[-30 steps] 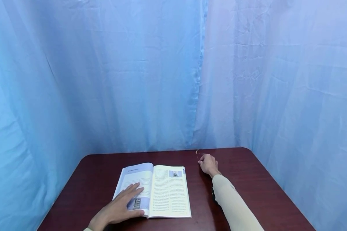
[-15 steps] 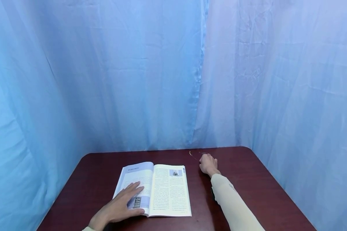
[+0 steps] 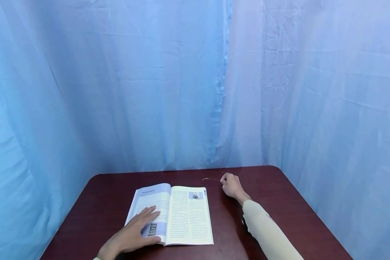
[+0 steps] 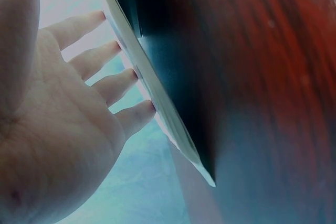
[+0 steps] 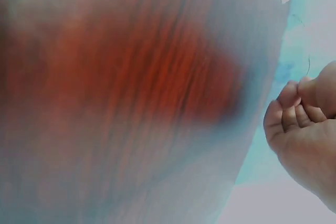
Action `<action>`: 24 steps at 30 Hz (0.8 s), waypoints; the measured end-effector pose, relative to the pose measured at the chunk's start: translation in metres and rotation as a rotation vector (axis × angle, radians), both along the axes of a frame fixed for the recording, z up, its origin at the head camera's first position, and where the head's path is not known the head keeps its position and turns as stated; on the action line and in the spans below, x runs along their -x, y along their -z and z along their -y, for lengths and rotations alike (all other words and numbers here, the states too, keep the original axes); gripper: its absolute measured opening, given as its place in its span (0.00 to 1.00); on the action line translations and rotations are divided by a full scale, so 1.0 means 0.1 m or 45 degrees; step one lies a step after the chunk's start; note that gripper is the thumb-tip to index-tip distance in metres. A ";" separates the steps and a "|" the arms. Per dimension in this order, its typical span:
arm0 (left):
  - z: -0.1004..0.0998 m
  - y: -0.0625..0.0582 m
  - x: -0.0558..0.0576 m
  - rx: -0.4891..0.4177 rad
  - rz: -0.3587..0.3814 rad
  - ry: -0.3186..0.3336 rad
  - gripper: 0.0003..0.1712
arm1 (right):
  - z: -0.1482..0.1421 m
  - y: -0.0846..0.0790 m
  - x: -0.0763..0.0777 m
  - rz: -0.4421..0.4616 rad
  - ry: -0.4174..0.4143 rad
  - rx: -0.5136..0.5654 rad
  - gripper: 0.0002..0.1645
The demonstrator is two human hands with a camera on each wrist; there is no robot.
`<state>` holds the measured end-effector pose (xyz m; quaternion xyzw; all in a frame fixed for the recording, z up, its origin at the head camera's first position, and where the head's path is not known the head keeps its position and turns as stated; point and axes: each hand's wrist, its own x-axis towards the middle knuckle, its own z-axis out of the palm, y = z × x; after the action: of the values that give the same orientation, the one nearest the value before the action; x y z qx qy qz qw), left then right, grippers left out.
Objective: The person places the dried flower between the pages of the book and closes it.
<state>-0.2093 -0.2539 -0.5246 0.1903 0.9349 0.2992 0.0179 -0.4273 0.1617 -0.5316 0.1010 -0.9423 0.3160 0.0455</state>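
Observation:
An open book lies on the dark red-brown table, with text and small pictures on its pages. My left hand rests on the left page, fingers spread; the left wrist view shows the fingertips against the book's edge. Beyond the book's right page, my right hand pinches a thin strand between thumb and forefinger. The strand points left and ends in a small pale gold bit. In the right wrist view a fine dark length of the strand rises from the fingertips, the other fingers curled.
Light blue curtains hang behind and on both sides of the table. The table's far edge runs just beyond the right hand. Both forearms wear pale sleeves.
The strand's gold end has swung from pointing away at the far edge to pointing left, nearer the book. My right hand has shifted slightly; the left hand stays on the page.

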 end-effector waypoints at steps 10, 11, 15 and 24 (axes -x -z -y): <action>0.00 -0.02 0.01 0.002 -0.015 0.010 0.52 | 0.29 -0.08 -0.36 -0.060 -0.103 0.172 0.07; 0.01 -0.02 0.01 0.002 -0.017 0.012 0.52 | 0.33 -0.09 -0.40 -0.069 -0.121 0.182 0.07; 0.02 -0.03 0.02 -0.002 -0.009 0.011 0.52 | 0.52 -0.09 -0.56 -0.127 -0.229 0.177 0.07; 0.01 -0.02 0.03 -0.017 0.029 -0.004 0.53 | 0.82 -0.02 -0.82 -0.191 -0.471 0.110 0.07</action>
<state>-0.2119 -0.2545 -0.5225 0.1855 0.9329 0.3075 0.0268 -0.3453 0.0794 -0.5294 0.2936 -0.8871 0.3508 0.0610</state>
